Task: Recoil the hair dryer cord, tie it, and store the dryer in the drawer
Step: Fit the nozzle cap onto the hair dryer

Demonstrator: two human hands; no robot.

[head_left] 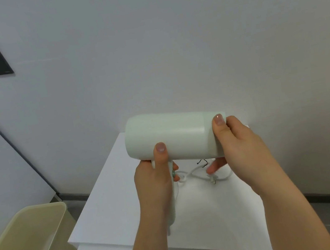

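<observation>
Left hand (pixel 154 184) grips the hair dryer (pixel 170 137) by its handle, right hand (pixel 240 144) clasps the barrel's end.

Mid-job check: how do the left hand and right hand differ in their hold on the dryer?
The left hand holds the dryer by its handle; the right hand clasps its barrel end. The left hand's thumb points up onto the barrel; the right hand's thumb lies on top, fingers underneath. Both grip the dryer above the white cabinet, where the cord lies loose.
</observation>
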